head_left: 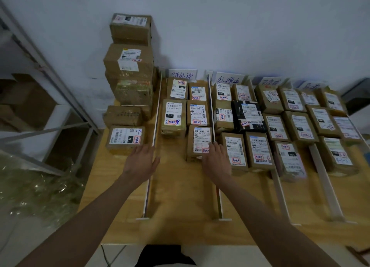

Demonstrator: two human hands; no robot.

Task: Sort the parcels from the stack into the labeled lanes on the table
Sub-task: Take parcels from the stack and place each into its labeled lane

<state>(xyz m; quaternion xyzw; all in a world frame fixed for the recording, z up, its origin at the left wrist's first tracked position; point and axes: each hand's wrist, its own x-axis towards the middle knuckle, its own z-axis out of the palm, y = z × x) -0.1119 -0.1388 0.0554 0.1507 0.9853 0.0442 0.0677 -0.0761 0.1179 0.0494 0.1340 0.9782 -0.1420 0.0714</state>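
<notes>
A stack of brown parcels (pixel 130 66) rises at the table's back left against the wall. In front of it lies a single parcel (pixel 125 139) marked 122. My left hand (pixel 141 162) hovers just right of that parcel's near corner, fingers apart, holding nothing. My right hand (pixel 217 162) rests at the near right corner of the front parcel (pixel 199 142) in the first lane, fingers spread on it. White rails (pixel 212 114) split the wooden table (pixel 180 216) into lanes, each with a handwritten sign (pixel 182 74) at the back. Several parcels fill every lane.
A black parcel (pixel 248 116) lies in the second lane. Metal shelving (pixel 50 82) stands to the left, with crumpled clear plastic (pixel 36 186) on the floor below. The white wall closes off the table's far side.
</notes>
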